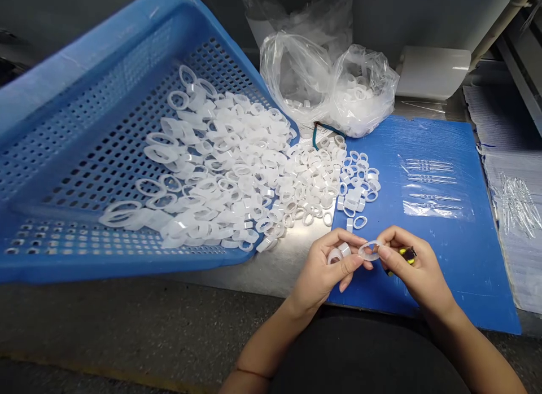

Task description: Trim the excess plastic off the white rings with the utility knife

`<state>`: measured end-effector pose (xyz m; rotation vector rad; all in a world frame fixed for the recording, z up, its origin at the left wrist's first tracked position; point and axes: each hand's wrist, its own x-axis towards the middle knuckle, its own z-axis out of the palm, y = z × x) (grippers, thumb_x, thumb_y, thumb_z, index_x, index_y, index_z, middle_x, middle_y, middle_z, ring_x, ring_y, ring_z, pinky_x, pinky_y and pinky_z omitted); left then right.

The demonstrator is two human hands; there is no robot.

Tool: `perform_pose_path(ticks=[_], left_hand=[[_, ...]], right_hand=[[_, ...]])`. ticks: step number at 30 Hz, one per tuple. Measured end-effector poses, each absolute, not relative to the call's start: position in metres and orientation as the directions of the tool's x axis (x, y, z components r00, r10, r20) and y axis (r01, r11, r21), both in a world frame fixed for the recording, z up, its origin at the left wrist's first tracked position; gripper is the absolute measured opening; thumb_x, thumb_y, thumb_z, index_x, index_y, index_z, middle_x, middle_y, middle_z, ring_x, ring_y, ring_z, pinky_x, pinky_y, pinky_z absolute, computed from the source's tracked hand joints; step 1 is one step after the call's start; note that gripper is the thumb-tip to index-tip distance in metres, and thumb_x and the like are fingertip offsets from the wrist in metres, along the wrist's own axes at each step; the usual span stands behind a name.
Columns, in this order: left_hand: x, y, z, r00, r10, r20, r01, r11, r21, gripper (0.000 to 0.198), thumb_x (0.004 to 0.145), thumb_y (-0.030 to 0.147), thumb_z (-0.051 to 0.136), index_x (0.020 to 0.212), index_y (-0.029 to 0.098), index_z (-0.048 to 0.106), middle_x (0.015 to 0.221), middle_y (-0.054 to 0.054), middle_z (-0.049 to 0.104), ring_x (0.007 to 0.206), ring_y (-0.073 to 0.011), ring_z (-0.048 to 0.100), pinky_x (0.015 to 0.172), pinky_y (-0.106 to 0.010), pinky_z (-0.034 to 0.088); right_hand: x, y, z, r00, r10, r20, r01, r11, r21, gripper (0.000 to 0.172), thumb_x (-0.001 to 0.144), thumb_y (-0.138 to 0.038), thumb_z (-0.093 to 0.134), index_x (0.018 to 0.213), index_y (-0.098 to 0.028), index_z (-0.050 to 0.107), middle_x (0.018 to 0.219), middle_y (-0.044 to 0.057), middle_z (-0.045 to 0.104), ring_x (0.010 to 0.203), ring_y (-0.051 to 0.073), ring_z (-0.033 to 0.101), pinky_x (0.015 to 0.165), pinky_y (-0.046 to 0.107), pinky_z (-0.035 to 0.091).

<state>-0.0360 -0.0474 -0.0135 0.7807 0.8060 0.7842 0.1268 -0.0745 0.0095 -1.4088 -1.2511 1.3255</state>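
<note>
Ring [369, 250] in right hand [417, 267] (pinched)

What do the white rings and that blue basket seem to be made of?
The white rings look like moulded plastic or possibly silicone: milky and translucent, with a soft sheen. The look alone can't settle which. The blue basket looks like rigid moulded plastic, with a smooth, slightly glossy surface and evenly spaced, uniform holes.

Left hand [322, 272], right hand [419, 267] bare; thin dark band [253, 373] on left forearm [271, 343]; black garment [364, 354]
</note>
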Motion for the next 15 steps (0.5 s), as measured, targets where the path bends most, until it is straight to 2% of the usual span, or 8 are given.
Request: perform_pose_path(ticks=[2,4,7,9,15], left_hand=[[-0.0362,-0.0488,-0.0146,0.417,0.866,-0.274,-0.284,0.411,0.866,0.022,0.077,0.033,0.073,0.088,0.015,0.065,0.067,0.0,0.067,0.033,-0.001,0.038,0.033,-0.015,0.027],[-0.0364,-0.0503,-0.0145,0.336,0.92,-0.2,-0.227,0.285,0.931,0.015,0.079,0.029,0.071,0.088,0.017,0.067,0.074,0.0,0.069,0.038,-0.0023,0.043,0.037,-0.016,0.032],[-0.0363,-0.0514,-0.0124,0.234,0.972,-0.002,-0.067,0.018,0.998,0.006,0.08,0.021,0.069,0.085,0.02,0.07,0.083,-0.003,0.072,0.062,-0.0107,0.062,0.056,-0.02,0.047],[-0.0359,-0.0514,-0.011,0.224,0.968,0.111,0.005,-0.115,0.993,0.006,0.08,0.017,0.068,0.085,0.02,0.071,0.084,-0.004,0.073,0.077,-0.0157,0.067,0.068,-0.025,0.051],[-0.0362,-0.0518,-0.0112,0.249,0.95,0.191,0.054,-0.21,0.976,0.01,0.081,0.014,0.066,0.088,0.02,0.07,0.086,-0.004,0.075,0.077,-0.0159,0.068,0.07,-0.025,0.052]], right_hand=[[0.126,-0.0736,0.011,-0.048,0.988,-0.148,0.164,-0.138,-0.977,0.019,0.088,-0.033,0.055,0.076,-0.019,0.056,0.06,-0.004,0.051,0.051,0.01,0.043,0.048,0.021,0.034],[0.1245,-0.0732,0.0112,-0.053,0.993,-0.11,0.215,-0.096,-0.972,0.014,0.088,-0.031,0.055,0.08,-0.019,0.055,0.061,-0.004,0.051,0.051,0.01,0.044,0.048,0.021,0.035],[0.1225,-0.073,0.0101,-0.056,0.997,-0.054,0.32,-0.033,-0.947,0.011,0.087,-0.029,0.058,0.082,-0.02,0.053,0.061,-0.005,0.049,0.051,0.01,0.044,0.048,0.021,0.034],[0.1218,-0.0725,0.0095,-0.058,0.998,-0.017,0.381,0.006,-0.924,0.011,0.087,-0.028,0.057,0.082,-0.02,0.052,0.061,-0.005,0.048,0.051,0.009,0.043,0.047,0.021,0.033],[0.1216,-0.0704,0.0119,-0.096,0.995,0.033,0.411,0.07,-0.909,0.01,0.088,-0.024,0.056,0.081,-0.021,0.049,0.062,-0.005,0.051,0.052,0.01,0.047,0.047,0.02,0.035]])
